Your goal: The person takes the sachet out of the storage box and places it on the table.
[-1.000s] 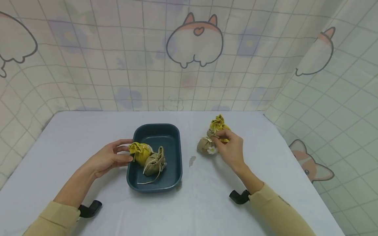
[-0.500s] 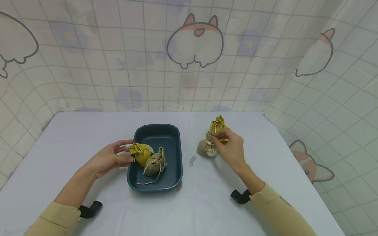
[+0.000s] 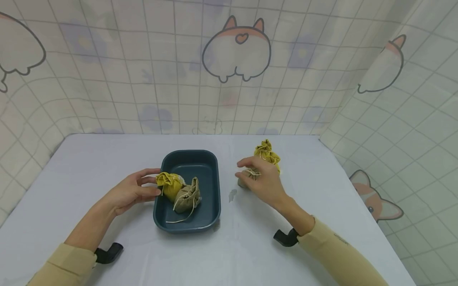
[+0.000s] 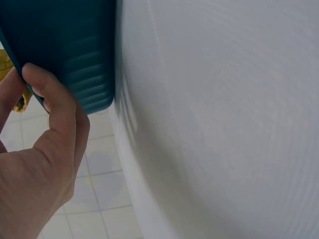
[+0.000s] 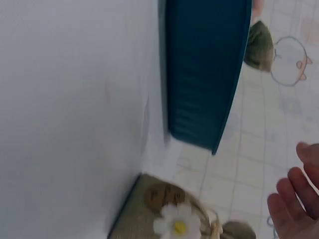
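The left hand (image 3: 130,190) is resting its fingertips at the left rim of a deep teal, round-cornered rectangular tray (image 3: 198,167). Its fingers are standing parted, the thumb apart from them; whether they are also touching the yellow cloth drawstring pouch (image 3: 169,187) just inside cannot be told. That pouch is lying in the tray's left side, pressing against an olive-khaki cloth pouch (image 3: 187,198) whose pale cord is trailing across the tray floor.

The right hand (image 3: 262,178) is hovering over a second khaki pouch (image 5: 149,214), which is sitting on the white-covered table (image 3: 107,159) right of the tray and bearing a white fabric daisy (image 5: 179,227). Thumb and fingers are spreading apart, gripping nothing. Bunched yellow cloth (image 3: 264,147) is showing just beyond this hand; the pouch count there cannot be determined.

A pale grid-patterned curtain (image 3: 182,95) is hanging behind.
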A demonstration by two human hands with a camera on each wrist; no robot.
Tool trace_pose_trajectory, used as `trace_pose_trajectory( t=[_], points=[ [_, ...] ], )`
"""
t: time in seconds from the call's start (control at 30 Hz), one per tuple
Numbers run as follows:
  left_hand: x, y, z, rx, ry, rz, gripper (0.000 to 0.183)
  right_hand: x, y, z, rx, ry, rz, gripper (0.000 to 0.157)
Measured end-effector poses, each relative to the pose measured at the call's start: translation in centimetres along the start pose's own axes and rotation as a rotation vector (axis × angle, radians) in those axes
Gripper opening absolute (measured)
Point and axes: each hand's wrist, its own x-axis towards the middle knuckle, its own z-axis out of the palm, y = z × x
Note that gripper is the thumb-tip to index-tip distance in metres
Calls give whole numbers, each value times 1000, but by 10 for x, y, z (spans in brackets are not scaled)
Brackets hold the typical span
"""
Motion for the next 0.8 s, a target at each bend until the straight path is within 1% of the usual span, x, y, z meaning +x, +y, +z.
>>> trace_pose_trajectory(
  t=[0.13,0.27,0.33,0.43,0.57,0.8],
  points=[
    [0,0,0,2,-1,-3,86,1,-8,18,113,-129,95,28],
    [0,-1,0,4,-2,-1,86,4,-14,32,219,-252,177,34],
    [0,-1,0,3,-3,1,86,6,-15,38,258,-312,198,38],
    [0,0,0,-1,-3,0,86,8,-16,45,277,-382,214,42],
    [0,0,1,-1,1,-2,85,10,-15,53,279,-430,220,44],
    [-1,1,0,0,1,-1,86,14,-18,62,326,-449,202,47]
  ],
)
